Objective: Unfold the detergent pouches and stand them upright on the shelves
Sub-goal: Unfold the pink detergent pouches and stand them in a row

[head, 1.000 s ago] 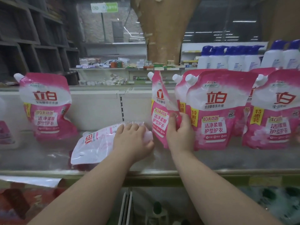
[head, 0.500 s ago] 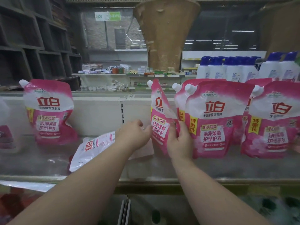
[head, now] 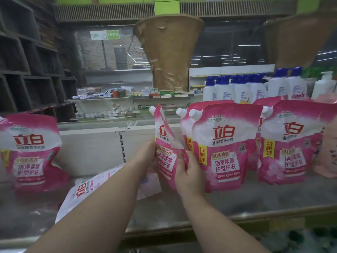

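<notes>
Folded pouch (head: pixel 165 143) upright at shelf centre, creased lengthwise, white cap at 12 o'clock. Gripped from both sides: left hand (head: pixel 145 155) at its 9 o'clock edge, fingers curled round the pouch's side; right hand (head: pixel 189 173) at its 4 o'clock, thumb pressed on the front, remaining fingers wrapped behind, probably, since hidden by the pouch.

Noted a flat pouch (head: pixel 87 190) lying on the shelf (head: pixel 255 198) at 8 o'clock of the held one, partly under the left forearm, label up. Standing pouch (head: pixel 31 154) far off at 9 o'clock, upright against the back panel. At 3 o'clock, just beside the right hand, front standing pouch (head: pixel 224 148), touching another behind it; further right pouch (head: pixel 290 148) at the far 3 o'clock end, upright too.

Behind, at 1 o'clock, row of white bottles (head: pixel 242 90) with blue caps. At 12 o'clock, brown woven column (head: pixel 169 52). Dark cubby shelving (head: pixel 27 70) at 10 o'clock.
</notes>
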`<state>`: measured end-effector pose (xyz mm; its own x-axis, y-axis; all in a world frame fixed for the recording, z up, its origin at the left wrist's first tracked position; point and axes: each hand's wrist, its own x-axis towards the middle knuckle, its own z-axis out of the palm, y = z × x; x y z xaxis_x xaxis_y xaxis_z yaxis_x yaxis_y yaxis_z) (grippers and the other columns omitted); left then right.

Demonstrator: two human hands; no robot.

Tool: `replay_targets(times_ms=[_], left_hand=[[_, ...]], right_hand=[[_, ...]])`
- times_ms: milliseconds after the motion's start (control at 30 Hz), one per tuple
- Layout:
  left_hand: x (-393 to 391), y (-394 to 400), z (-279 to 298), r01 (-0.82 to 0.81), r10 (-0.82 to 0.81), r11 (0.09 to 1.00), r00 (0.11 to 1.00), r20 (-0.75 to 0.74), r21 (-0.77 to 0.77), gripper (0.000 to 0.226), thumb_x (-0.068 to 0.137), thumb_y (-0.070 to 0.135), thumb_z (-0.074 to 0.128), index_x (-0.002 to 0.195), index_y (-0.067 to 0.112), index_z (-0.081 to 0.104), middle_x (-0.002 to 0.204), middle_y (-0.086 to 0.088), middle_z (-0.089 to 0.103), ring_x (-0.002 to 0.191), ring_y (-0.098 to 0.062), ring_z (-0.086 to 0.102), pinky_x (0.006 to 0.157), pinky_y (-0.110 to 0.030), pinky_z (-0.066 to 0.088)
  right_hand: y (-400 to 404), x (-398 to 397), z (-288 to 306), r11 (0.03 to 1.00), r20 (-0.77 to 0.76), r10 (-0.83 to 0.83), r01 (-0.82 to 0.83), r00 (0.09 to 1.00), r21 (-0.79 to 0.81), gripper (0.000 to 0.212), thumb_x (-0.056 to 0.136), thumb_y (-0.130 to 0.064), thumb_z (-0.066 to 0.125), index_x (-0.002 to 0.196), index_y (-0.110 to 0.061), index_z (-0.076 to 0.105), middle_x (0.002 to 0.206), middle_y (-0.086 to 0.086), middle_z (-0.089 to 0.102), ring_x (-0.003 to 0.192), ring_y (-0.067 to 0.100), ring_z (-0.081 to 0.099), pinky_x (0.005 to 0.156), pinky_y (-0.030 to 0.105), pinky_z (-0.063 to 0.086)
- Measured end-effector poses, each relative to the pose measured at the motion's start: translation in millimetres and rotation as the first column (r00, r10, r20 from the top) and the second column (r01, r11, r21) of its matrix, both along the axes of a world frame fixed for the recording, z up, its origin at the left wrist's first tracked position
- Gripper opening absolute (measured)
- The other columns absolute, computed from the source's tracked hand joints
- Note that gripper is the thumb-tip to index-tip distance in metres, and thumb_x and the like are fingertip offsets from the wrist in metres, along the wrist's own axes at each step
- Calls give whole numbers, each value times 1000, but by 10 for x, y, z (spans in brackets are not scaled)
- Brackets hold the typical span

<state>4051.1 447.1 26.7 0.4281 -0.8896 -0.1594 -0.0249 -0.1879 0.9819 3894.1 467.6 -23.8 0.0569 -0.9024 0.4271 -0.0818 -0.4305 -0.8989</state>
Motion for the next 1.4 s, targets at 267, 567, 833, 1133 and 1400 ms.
replay_targets(times_ms=[267,567,833,1133,1400], left_hand=[[-35,85,75,96,-97,995,995,-25,-30,40,92,-4,49,128,12,54,104,-16,72,71,-27,73,46,-29,53],[43,93,-84,105,-89,986,989,120,-132,24,103,14,63,127,15,59,110,-7,78,90,-22,79,71,-40,66],[70,159,-102,-11,45,986,979,200,-168,15,106,19,55,104,27,67,88,6,79,74,-11,77,52,-27,59],[141,242,-95,-126,162,981,950,267,-149,18,105,24,53,102,29,70,88,7,79,79,-19,77,57,-33,64],[198,286,-75,-195,221,974,918,330,-113,15,104,31,55,105,31,70,94,5,77,80,-23,76,72,-46,66]], right_hand=[[-14,25,8,999,-17,-35,35,999,8,12,107,-51,46,108,-41,53,87,-29,60,75,-10,57,61,12,45],[-13,76,34,997,-85,-73,74,994,14,17,106,-55,44,109,-39,50,88,-28,57,74,-6,56,61,18,49],[-104,205,62,994,-83,-106,108,991,22,20,108,-53,44,108,-36,55,96,-17,67,86,10,67,71,33,61],[-239,345,70,985,-109,-170,169,979,-17,18,111,-33,47,114,-20,59,95,-6,60,84,17,57,72,31,45],[-431,453,48,988,-108,-152,155,982,14,14,112,-38,41,102,-31,47,92,-6,61,77,13,58,57,22,41]])
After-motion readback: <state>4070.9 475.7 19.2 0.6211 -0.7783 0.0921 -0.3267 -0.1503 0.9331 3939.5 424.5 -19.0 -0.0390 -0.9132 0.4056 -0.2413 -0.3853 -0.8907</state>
